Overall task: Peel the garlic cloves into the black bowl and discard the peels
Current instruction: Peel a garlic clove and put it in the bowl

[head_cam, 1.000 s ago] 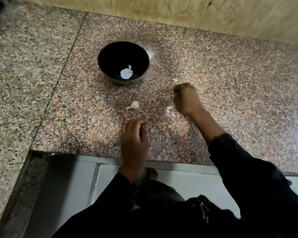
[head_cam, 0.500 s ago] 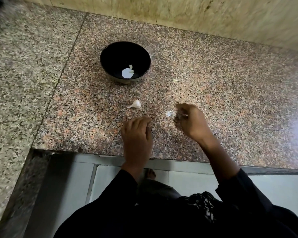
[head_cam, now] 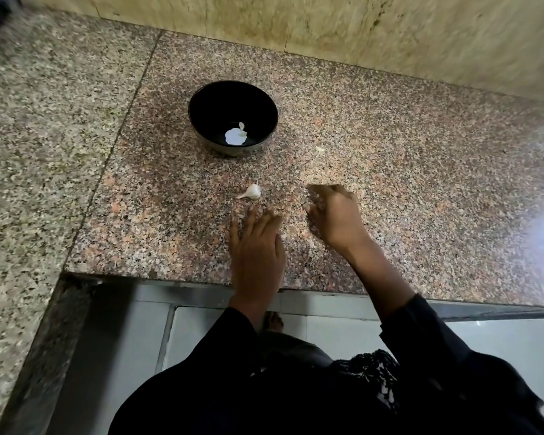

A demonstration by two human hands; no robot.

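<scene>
Left hand: flat on the granite counter, fingers straight and spread, holding nothing; likely bracing, just short of the clove
Right hand: fingers curled down onto the counter, apparently gathering peel scraps; blurred, so cannot tell what is pinched, if anything
Garlic clove: unpeeled, white, pointed tail, lying between hands and bowl
Black bowl: farther back, white garlic piece inside

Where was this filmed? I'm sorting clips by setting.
Probably a home kitchen: a speckled granite counter against a stone-clad wall, with a black bowl and a garlic clove on it, and pale floor tiles below.
</scene>
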